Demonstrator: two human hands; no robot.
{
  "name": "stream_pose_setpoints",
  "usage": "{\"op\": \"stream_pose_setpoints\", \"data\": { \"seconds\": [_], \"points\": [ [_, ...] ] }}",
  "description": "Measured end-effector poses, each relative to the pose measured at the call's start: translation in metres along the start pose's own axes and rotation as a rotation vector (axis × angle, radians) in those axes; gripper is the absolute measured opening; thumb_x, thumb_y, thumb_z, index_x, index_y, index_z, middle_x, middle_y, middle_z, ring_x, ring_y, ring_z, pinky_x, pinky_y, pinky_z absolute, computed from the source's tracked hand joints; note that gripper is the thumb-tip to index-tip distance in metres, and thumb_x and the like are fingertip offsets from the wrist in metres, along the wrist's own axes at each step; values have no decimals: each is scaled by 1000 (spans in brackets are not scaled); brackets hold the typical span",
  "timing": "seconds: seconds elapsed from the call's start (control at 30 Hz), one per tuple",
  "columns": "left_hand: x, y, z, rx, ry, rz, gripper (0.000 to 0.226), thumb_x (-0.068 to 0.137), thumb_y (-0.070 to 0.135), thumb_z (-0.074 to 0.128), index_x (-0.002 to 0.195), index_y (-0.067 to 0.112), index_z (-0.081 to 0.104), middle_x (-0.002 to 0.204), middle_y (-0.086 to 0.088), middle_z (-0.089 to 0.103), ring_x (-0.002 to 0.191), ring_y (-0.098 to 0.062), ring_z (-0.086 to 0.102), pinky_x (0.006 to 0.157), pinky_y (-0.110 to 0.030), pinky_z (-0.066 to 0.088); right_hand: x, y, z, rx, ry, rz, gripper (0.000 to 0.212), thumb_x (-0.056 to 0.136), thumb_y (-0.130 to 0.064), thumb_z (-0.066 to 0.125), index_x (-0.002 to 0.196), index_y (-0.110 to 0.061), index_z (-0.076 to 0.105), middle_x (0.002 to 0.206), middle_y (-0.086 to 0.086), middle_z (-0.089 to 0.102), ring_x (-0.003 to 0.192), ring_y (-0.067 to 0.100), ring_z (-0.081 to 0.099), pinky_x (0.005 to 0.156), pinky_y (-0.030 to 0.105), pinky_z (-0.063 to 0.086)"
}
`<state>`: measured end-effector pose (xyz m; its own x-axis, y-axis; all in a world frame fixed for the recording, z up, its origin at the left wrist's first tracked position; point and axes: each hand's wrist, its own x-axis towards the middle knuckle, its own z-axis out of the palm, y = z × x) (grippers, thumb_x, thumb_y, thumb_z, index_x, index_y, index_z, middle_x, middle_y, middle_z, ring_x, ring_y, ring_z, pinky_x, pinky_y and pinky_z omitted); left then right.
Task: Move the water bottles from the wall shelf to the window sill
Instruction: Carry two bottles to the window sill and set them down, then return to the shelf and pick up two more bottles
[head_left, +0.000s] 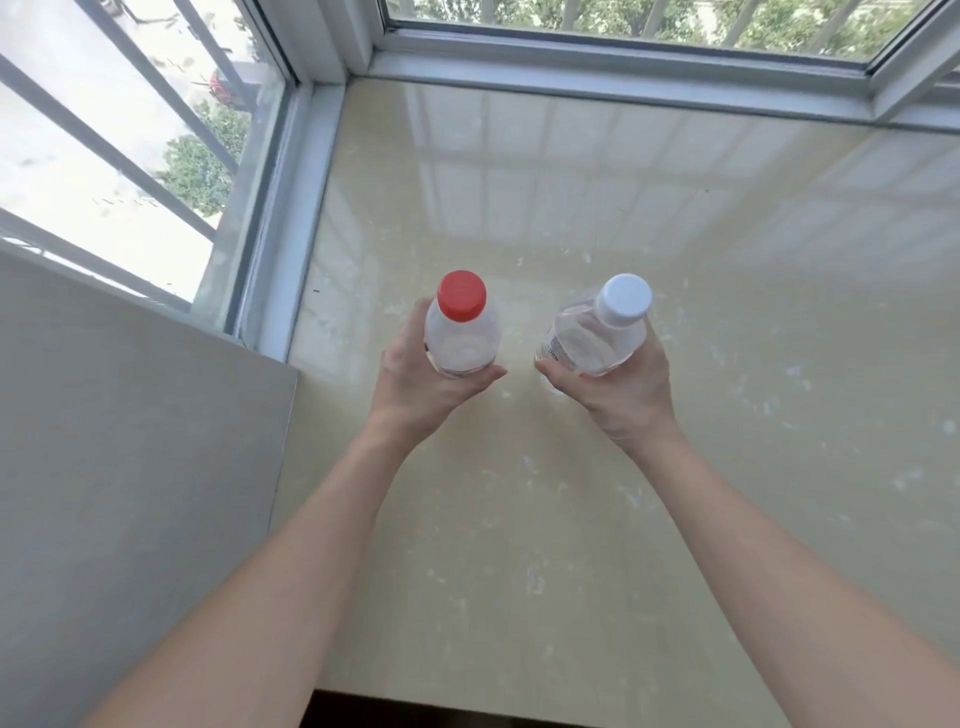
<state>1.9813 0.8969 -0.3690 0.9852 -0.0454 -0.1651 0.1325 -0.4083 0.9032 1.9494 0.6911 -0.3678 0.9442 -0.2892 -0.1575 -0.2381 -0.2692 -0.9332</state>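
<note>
A glossy beige window sill (597, 218) spreads bare ahead, bounded by white window frames (613, 83) at the back and left, with a grey wall (130, 441) at the near left. Both forearms reach out over the sill. The left hand (415, 382) is wrapped around a clear bottle with a red cap (461, 325); the right hand (621, 387) is clamped on a clear bottle with a white cap (597, 332), tilted slightly right. Both bottles look to hold clear water; whether their bases touch the sill cannot be told
</note>
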Motion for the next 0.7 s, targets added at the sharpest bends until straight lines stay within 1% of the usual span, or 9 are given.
{"op": "stream_pose_setpoints", "data": {
  "seconds": [0.13,0.2,0.27,0.37,0.4,0.47,0.53,0.63,0.7],
  "points": [
    [1,-1,0,19,-1,-1,70,58,33,94,116,24,56,104,12,67,100,-15,63,86,-37,54,-4,6,0,-5,-5,3,65,57,-35,90,111,-13,62,103,-6,70,97,18,66,85,33,54],
    [-1,-1,0,22,-3,-6,72,57,32,95,116,24,56,103,12,67,100,-13,63,86,-35,54,-6,6,0,-7,-7,4,66,57,-32,93,112,-13,61,104,-6,70,98,16,65,84,31,54],
    [-2,-1,-3,35,-14,-21,76,56,32,95,119,28,53,106,16,65,103,-10,61,87,-31,53,-7,6,-2,12,-41,11,72,57,-27,96,118,-14,59,107,-7,69,100,14,65,85,27,53],
    [-1,1,-15,98,-86,-30,88,55,35,94,127,39,44,116,20,61,113,-8,56,92,-28,47,-8,8,-14,-18,-142,35,88,56,-31,97,131,-24,52,119,-10,66,108,17,64,94,28,51],
    [-3,1,-21,143,-117,-23,92,55,34,94,130,41,41,119,20,58,116,-7,54,93,-27,45,-9,7,-20,-71,-175,43,91,57,-30,95,135,-29,48,123,-10,65,110,18,63,98,29,48],
    [-6,4,-34,266,-155,8,97,58,30,92,138,36,36,127,18,53,120,-7,48,97,-28,39,-11,2,-37,-230,-230,61,94,64,-23,90,143,-31,40,134,-8,59,122,16,55,102,25,41],
    [-11,10,-47,454,-156,17,102,63,27,89,147,29,31,136,8,49,127,-16,44,104,-36,38,-13,-10,-56,-465,-286,49,95,72,-22,83,152,-27,32,146,-5,48,134,16,44,104,27,37],
    [-19,34,-67,805,-91,0,94,75,39,78,152,25,25,142,-2,47,129,-26,44,101,-43,41,-14,-41,-83,-837,-315,-74,86,79,-31,74,154,-24,30,144,2,47,129,26,47,102,39,44],
    [-25,58,-80,903,-44,33,87,79,42,72,151,25,27,144,-2,47,131,-26,43,103,-43,39,-16,-70,-97,-978,-314,-167,79,81,-31,71,151,-23,36,142,4,50,123,28,51,99,39,44]
  ]
}}
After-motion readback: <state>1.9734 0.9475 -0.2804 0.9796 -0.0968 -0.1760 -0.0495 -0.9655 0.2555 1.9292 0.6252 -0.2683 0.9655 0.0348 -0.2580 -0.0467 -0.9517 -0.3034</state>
